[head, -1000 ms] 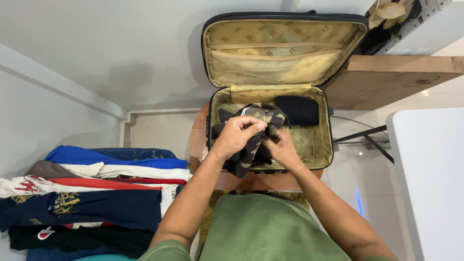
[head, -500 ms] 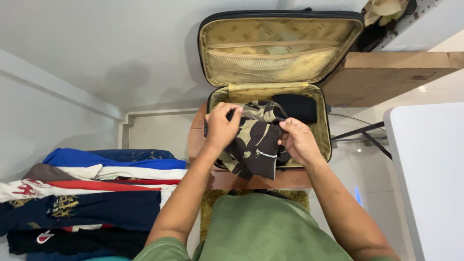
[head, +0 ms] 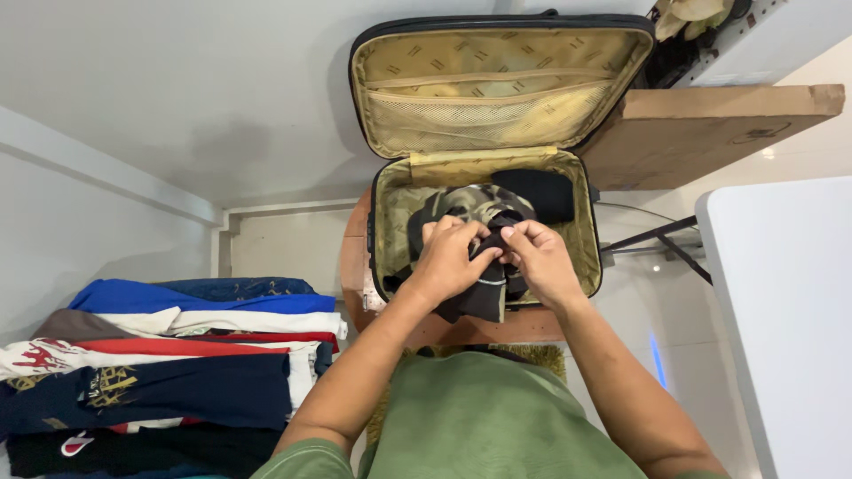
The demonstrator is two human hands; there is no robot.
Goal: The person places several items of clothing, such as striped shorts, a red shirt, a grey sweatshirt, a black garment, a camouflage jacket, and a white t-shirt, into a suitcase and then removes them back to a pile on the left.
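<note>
Both hands bunch a camouflage garment over an open suitcase.

The suitcase (head: 484, 160) stands open on a round wooden stool (head: 355, 266), its tan patterned lid against the wall, beside a brown cardboard box (head: 701, 133) on the right. At lower left lies a stack of folded shirts (head: 169, 364) in blue, white, red, navy and black. Inside the case, a black folded item (head: 537, 191) sits at the back. The camouflage garment (head: 475, 239) hangs over the front rim, gripped by the left hand (head: 448, 262) and right hand (head: 541, 262), fingers clenched into its cloth.
</note>
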